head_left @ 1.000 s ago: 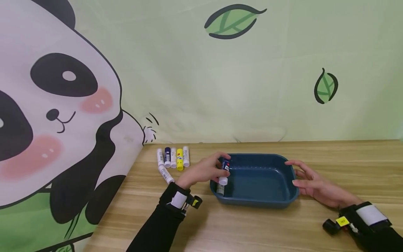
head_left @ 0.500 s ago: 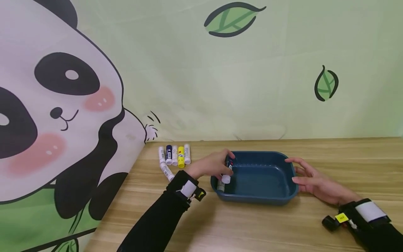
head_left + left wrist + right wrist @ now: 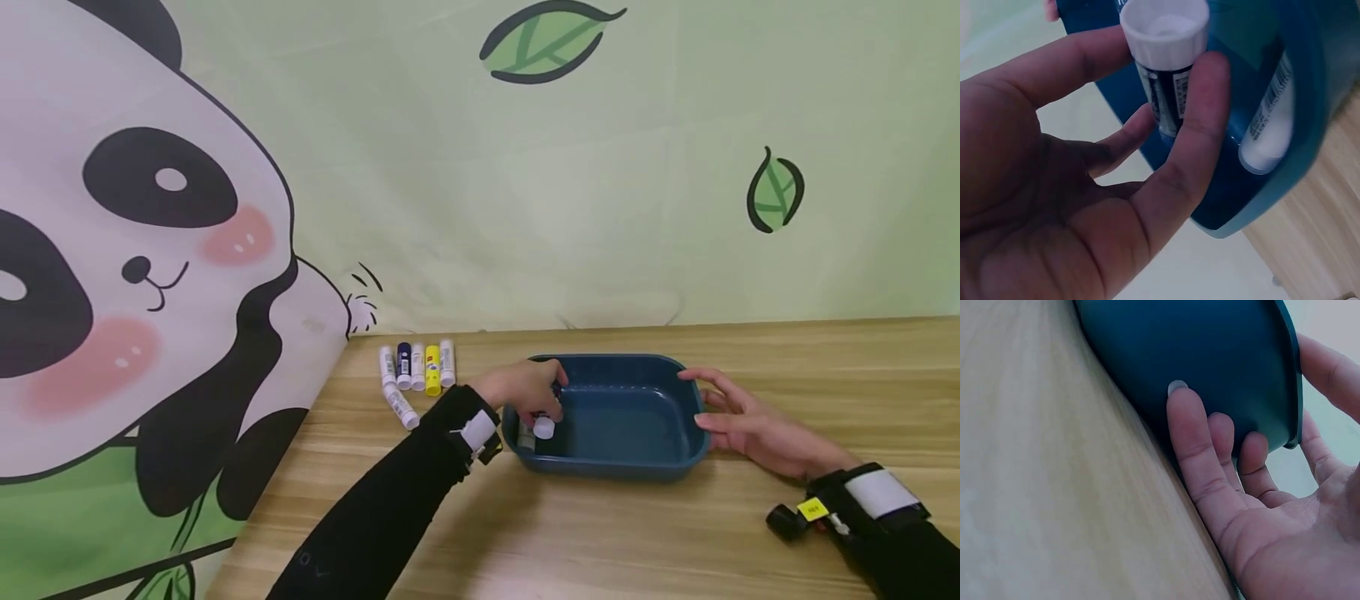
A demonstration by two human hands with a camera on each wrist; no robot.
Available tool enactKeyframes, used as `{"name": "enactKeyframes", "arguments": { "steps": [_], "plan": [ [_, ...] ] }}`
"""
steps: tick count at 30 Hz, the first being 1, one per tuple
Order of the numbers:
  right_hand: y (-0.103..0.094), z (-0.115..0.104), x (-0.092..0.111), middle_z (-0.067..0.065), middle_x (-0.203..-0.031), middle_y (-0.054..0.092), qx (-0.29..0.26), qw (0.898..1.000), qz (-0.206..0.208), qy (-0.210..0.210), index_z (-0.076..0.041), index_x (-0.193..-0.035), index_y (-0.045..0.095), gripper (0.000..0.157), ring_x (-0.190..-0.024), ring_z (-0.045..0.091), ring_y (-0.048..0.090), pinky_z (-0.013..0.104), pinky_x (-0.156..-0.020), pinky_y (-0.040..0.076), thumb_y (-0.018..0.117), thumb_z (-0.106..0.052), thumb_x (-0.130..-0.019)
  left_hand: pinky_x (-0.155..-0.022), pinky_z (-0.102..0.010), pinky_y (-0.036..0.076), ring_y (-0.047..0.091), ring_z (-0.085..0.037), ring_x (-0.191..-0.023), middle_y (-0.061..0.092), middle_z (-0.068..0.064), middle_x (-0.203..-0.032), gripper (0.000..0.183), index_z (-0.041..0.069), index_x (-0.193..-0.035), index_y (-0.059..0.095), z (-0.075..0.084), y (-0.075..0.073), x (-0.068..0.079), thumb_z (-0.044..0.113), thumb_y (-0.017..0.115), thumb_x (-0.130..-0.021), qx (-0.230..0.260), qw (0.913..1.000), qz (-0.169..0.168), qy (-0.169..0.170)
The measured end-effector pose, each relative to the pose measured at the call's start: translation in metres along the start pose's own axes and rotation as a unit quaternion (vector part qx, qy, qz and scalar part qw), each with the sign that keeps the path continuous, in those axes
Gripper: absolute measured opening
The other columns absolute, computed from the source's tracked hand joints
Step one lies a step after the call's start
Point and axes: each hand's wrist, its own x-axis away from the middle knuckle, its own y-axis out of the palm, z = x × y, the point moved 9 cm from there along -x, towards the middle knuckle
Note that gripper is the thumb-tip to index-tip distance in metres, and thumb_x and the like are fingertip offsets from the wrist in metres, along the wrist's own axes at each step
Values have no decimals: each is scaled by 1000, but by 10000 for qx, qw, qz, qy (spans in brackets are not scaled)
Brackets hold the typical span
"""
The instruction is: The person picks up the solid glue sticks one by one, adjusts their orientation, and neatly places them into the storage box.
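Observation:
My left hand [image 3: 523, 390] pinches a dark blue glue stick [image 3: 1165, 78] with a white end between thumb and fingers, inside the left end of a blue plastic basin [image 3: 618, 469]. In the left wrist view the white end points toward the camera. Beside it, a white glue stick [image 3: 1269, 128] lies along the basin's end wall, partly hidden by the rim in that view. My right hand [image 3: 753, 433] holds the basin's right end, its thumb [image 3: 1188, 422] and bent fingers against the outer wall.
On the wooden table [image 3: 600, 542], left of the basin, several glue sticks lie close together, among them a yellow glue stick [image 3: 432, 371] and a navy glue stick [image 3: 404, 367]. A white glue stick [image 3: 401, 406] lies slanted in front. A panda-printed backdrop [image 3: 600, 208] rises behind.
My left hand has moved slightly right and lower into the basin's left end with the blue glue stick, which now stands more hidden behind the fingers. My right hand keeps its place on the basin.

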Motion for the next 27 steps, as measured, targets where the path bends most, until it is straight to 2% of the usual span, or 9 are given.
{"name": "enactKeyframes", "arguments": {
  "steps": [7,14,20,23,27],
  "plan": [
    [0,-5,-1,13,-146,36,-8,9999,-71,-126,-29,-156,33,55,-121,23,60,42,-95,57,44,-1,-109,-75,-31,60,62,-16,-77,60,-10,-100,55,1,-147,49,4,-4,0,4,72,-97,-406,9988,-134,-226],
    [-1,-2,-3,15,-150,27,6,10000,-40,-14,-30,-156,32,56,-123,22,59,42,-96,56,44,-2,-109,-77,-33,61,63,-17,-75,61,-11,-100,53,2,-144,50,2,-6,-2,2,72,-96,-351,9989,-28,-323],
    [-1,1,-3,13,-150,28,31,10000,-45,51,-31,-156,31,55,-124,21,59,42,-97,56,43,-3,-110,-77,-32,61,65,-18,-72,61,-14,-113,57,2,-144,52,-2,-1,-6,2,76,-93,-252,9971,62,-714],
    [-2,1,-2,16,-150,27,79,10000,-11,3,-30,-156,31,55,-124,22,59,42,-96,56,44,-3,-110,-74,-31,61,65,-18,-68,61,-14,-115,55,3,-142,55,-2,1,-10,4,78,-91,-473,9952,129,-847],
    [-1,1,-2,20,-151,24,79,10000,25,15,-29,-156,31,55,-124,23,58,42,-96,56,45,-4,-110,-62,-27,57,63,-17,-60,63,-13,-107,51,5,-135,58,0,1,-14,6,81,-89,-788,9921,188,-959]
  ]
}}
